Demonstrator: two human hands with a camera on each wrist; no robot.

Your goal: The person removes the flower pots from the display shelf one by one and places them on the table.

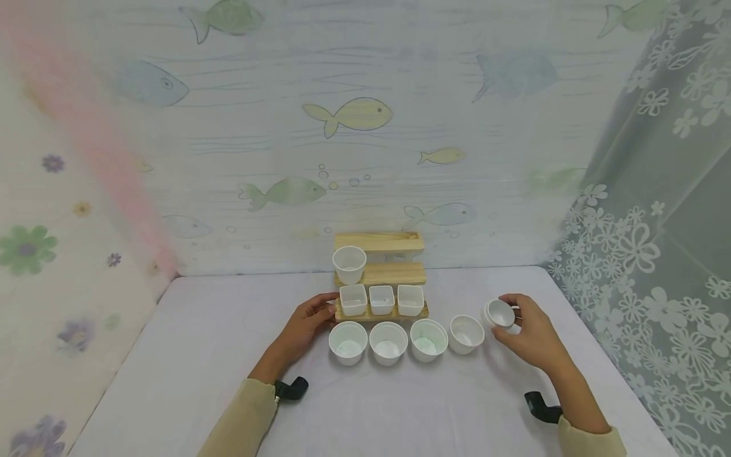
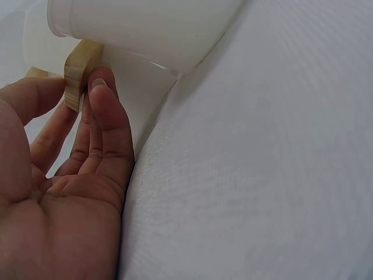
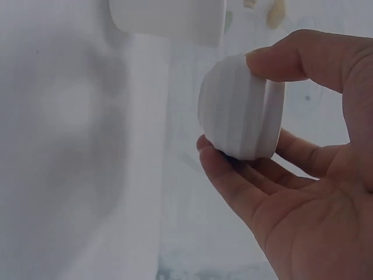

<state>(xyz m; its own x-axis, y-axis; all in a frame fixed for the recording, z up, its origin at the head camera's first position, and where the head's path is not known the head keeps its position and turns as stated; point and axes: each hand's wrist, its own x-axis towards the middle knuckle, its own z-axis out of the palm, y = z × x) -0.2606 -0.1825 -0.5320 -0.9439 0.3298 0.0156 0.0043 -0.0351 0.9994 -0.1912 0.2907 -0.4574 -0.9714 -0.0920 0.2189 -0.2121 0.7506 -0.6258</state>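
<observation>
My right hand (image 1: pixel 528 330) grips a small white cup (image 3: pixel 239 108) with ribbed sides, thumb on one side and fingers on the other. In the head view that cup is tilted, its opening toward the camera, at the right end of a row of round white cups (image 1: pixel 388 343). My left hand (image 1: pixel 305 327) pinches the left end of the lowest step of a wooden stepped rack (image 2: pixel 81 67) between thumb and fingers. Three squarish white cups (image 1: pixel 381 300) stand on that step. A round white cup (image 1: pixel 349 264) sits at the left of the middle step.
The rack's top step (image 1: pixel 378 242) bears nothing. Behind it hangs a backdrop with drawn fish (image 1: pixel 362 114), and a sheer flowered curtain (image 1: pixel 657 273) borders the right side. A white cloth (image 1: pixel 422 406) covers the table.
</observation>
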